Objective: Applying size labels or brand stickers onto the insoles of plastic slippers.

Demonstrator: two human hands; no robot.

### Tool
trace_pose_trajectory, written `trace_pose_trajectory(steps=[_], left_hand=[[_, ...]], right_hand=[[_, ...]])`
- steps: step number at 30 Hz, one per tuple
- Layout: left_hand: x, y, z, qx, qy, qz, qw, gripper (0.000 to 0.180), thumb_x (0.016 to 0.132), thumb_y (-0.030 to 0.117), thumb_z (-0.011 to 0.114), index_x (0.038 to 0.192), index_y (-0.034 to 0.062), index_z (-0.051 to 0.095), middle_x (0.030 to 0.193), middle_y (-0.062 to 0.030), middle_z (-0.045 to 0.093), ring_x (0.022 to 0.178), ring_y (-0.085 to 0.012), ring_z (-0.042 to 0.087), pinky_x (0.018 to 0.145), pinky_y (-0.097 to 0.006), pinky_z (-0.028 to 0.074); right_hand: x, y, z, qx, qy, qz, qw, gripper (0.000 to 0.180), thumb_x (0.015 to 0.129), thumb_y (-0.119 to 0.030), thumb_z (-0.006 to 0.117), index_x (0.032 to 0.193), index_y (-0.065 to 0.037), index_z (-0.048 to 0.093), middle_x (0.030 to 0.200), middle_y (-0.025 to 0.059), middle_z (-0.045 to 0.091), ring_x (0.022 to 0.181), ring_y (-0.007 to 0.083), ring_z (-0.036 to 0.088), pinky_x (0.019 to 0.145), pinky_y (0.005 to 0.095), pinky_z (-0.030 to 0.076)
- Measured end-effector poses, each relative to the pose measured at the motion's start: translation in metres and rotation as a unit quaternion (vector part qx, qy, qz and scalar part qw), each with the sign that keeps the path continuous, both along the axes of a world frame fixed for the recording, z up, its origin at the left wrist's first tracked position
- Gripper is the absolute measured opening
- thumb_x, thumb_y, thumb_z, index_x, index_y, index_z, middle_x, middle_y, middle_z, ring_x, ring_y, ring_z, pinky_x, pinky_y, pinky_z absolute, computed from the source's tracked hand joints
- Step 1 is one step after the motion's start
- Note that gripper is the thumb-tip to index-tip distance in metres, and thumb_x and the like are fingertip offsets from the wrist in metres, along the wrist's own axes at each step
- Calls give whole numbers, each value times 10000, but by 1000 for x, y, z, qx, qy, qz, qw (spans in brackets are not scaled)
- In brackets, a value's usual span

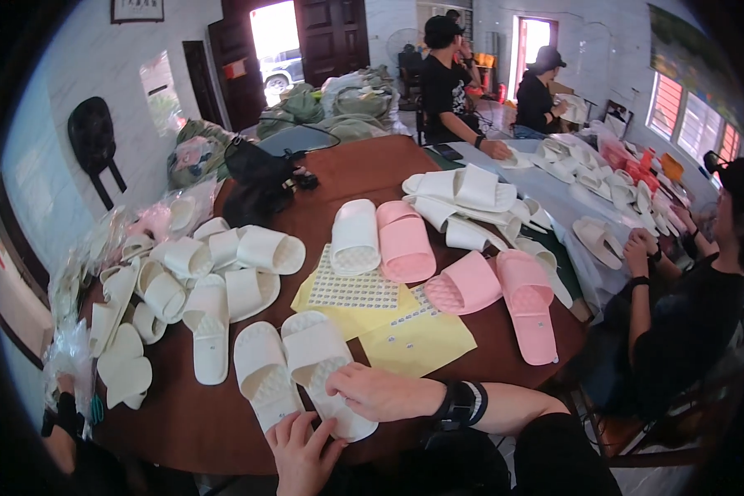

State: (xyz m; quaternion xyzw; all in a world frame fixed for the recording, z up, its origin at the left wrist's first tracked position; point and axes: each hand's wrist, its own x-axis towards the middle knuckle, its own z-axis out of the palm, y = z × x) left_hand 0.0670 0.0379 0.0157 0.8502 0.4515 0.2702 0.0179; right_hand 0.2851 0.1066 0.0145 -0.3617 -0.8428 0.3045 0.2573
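A pair of white slippers lies side by side at the table's near edge, toes away from me: the left slipper (260, 372) and the right slipper (316, 343). My left hand (304, 455) is open, its spread fingertips at the heel of the left slipper. My right hand (380, 393) reaches across the right slipper, its fingers closed together above the insole; whatever they hold, if anything, is hidden. Beyond the pair lie yellow label sheets (426, 341), one densely covered with small printed labels (360, 289), the nearer one mostly bare.
White slippers (211, 322) pile up at left beside clear plastic bags (83, 273). Pink slippers (527, 306) and more white ones (459, 194) lie right and behind. A black bag (260, 178) sits at the back. Several people (686, 306) work nearby; another person's hand (64, 384) shows at left.
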Motion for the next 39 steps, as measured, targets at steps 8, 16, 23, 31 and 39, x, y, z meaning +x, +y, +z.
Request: trace_pose_trajectory(steps=[8, 16, 23, 31, 39], left_hand=[[2, 2, 3, 9, 7, -13, 1000, 366, 793, 221, 755, 1132, 116, 667, 1163, -74, 598, 1127, -286, 534, 955, -450, 366], [1, 0, 4, 11, 7, -15, 1000, 374, 788, 217, 761, 1136, 119, 666, 1165, -70, 601, 1132, -284, 535, 963, -453, 365], [2, -1, 1, 11, 6, -10, 1000, 380, 788, 214, 763, 1141, 117, 663, 1164, -71, 604, 1140, -288, 533, 971, -449, 366], [3, -1, -1, 11, 6, -6, 1000, 383, 787, 214, 765, 1145, 121, 663, 1164, -70, 603, 1144, -290, 530, 977, -449, 363], [7, 1, 6, 43, 27, -8, 999, 356, 786, 178, 753, 1119, 88, 665, 1133, -93, 616, 1066, -297, 573, 908, -441, 415]], right_hand=[[1, 1, -6, 14, 40, 14, 999, 243, 850, 16, 483, 1092, 10, 497, 1041, 224, 569, 1024, 397, 559, 838, 457, 471], [-1, 1, -7, 22, 36, 7, 999, 216, 879, -1, 497, 1095, -6, 492, 1026, 188, 572, 1037, 373, 556, 839, 442, 476], [-2, 4, -12, 21, 11, 3, 1000, 204, 905, -19, 522, 1106, -29, 484, 1045, 165, 571, 1057, 356, 554, 853, 428, 480], [-2, 1, -11, 40, 25, -1, 999, 208, 897, -21, 531, 1100, -35, 486, 1014, 156, 563, 1020, 350, 554, 807, 437, 483], [-2, 1, -10, 55, 35, -9, 998, 242, 852, 5, 548, 1087, -20, 494, 998, 174, 570, 983, 370, 568, 786, 443, 486]])
